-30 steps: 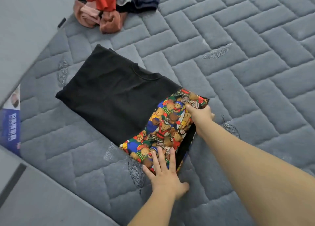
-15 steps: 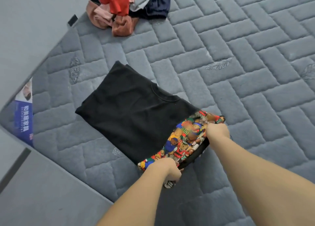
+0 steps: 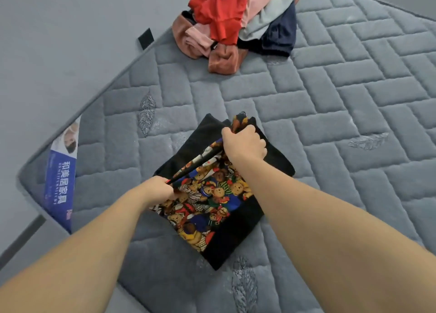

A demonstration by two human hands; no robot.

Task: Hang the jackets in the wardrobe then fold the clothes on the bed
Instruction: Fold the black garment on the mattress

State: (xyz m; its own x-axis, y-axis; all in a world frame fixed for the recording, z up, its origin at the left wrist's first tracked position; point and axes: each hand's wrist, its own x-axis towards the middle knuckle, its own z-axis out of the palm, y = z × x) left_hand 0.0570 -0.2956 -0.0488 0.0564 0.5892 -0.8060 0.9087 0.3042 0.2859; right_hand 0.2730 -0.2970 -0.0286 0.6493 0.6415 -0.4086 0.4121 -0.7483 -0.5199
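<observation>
Black shirt (image 3: 276, 157) w/ bear print: left grip (image 3: 160, 190), right grip (image 3: 244, 142) both pinching hem; clothes pile (image 3: 236, 22) well beyond on mattress (image 3: 354, 88).

this looks like a bedroom in a home: a bare grey quilted mattress (image 3: 306, 100) fills most of the view, with a blue maker's label (image 3: 60, 183) at its corner and plain grey floor (image 3: 59, 41) beside it. a loose pile of clothes (image 3: 236, 22) lies on it, and a half-folded black shirt with a teddy-bear print (image 3: 212, 194).
</observation>
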